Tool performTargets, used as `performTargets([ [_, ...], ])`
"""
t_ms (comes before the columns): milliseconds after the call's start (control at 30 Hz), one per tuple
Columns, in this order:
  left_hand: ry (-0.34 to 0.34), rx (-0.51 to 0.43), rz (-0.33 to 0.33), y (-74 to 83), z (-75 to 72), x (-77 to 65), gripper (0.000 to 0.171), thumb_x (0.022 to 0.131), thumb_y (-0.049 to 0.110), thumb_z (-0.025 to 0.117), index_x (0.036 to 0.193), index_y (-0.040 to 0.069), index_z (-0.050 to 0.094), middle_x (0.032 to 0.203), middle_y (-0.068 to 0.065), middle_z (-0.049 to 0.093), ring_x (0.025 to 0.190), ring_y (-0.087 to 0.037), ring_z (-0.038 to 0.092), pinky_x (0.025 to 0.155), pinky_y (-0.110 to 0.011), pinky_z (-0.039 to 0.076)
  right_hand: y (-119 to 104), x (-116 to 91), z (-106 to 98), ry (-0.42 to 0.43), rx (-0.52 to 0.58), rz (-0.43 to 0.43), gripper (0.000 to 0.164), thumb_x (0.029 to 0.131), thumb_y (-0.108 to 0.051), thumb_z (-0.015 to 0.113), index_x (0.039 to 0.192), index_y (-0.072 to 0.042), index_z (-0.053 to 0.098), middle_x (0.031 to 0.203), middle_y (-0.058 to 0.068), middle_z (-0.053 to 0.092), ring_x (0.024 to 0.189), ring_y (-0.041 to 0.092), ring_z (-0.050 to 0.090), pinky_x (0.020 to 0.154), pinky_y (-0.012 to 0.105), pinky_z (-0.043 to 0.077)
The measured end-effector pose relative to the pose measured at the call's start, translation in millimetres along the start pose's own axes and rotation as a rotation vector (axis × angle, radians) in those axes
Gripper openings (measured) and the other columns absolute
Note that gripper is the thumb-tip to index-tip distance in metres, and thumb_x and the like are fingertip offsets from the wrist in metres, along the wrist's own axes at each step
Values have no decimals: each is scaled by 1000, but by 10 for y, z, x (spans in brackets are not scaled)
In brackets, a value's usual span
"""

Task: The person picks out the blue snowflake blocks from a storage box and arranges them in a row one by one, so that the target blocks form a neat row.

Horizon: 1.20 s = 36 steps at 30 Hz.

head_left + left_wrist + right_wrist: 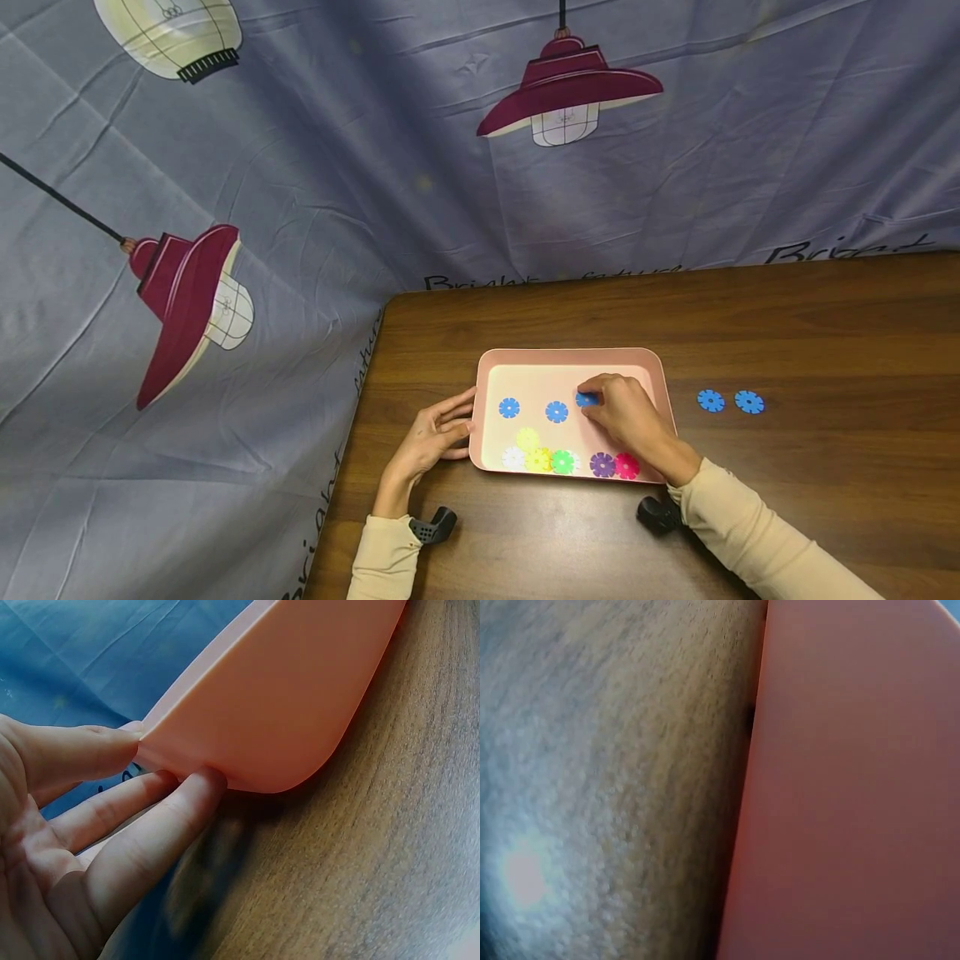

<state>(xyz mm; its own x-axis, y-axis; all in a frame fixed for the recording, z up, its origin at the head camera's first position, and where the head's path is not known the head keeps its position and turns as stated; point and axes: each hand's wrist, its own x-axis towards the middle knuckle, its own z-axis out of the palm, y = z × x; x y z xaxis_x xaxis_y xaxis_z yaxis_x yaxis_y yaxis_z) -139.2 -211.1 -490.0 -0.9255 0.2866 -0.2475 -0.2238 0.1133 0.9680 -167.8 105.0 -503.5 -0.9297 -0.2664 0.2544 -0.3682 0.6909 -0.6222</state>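
Note:
A pink tray (570, 357) sits on the table. My right hand (633, 412) reaches over its right part and pinches a blue notched disc (586, 400) between thumb and fingers, partly covering it. Two other blue discs, one left (509, 407) and one nearer the middle (557, 412), lie in the tray. Along its near side are white, yellow (537, 460), green (562, 462), purple (602, 465) and pink (627, 467) discs. My left hand (431, 437) touches the tray's left end with extended fingers; in the left wrist view, fingertips rest against the outer wall (262, 697).
Two more blue discs (711, 401) lie side by side on the wooden table (825, 350), right of the tray. A grey-blue cloth (360, 150) printed with lamps hangs behind and to the left. The right wrist view shows only the tray's outer wall (855, 787) and the tabletop.

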Motion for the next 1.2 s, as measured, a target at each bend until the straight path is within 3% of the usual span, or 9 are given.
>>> performTargets([
  [967, -5, 6, 1, 18, 4, -3, 57, 94, 2, 64, 148, 11, 47, 138, -24, 50, 113, -28, 60, 72, -41, 59, -20, 33, 3, 13, -48, 26, 23, 70, 2, 74, 93, 1, 76, 93, 15, 72, 89, 31, 66, 80, 46, 54],
  [1200, -10, 0, -2, 11, 1, -3, 57, 94, 2, 63, 148, 10, 46, 139, -25, 50, 113, -29, 60, 73, -43, 59, -21, 35, 2, 0, -34, 71, 27, 69, -1, 72, 95, 0, 75, 95, 14, 71, 89, 30, 65, 81, 46, 54],
])
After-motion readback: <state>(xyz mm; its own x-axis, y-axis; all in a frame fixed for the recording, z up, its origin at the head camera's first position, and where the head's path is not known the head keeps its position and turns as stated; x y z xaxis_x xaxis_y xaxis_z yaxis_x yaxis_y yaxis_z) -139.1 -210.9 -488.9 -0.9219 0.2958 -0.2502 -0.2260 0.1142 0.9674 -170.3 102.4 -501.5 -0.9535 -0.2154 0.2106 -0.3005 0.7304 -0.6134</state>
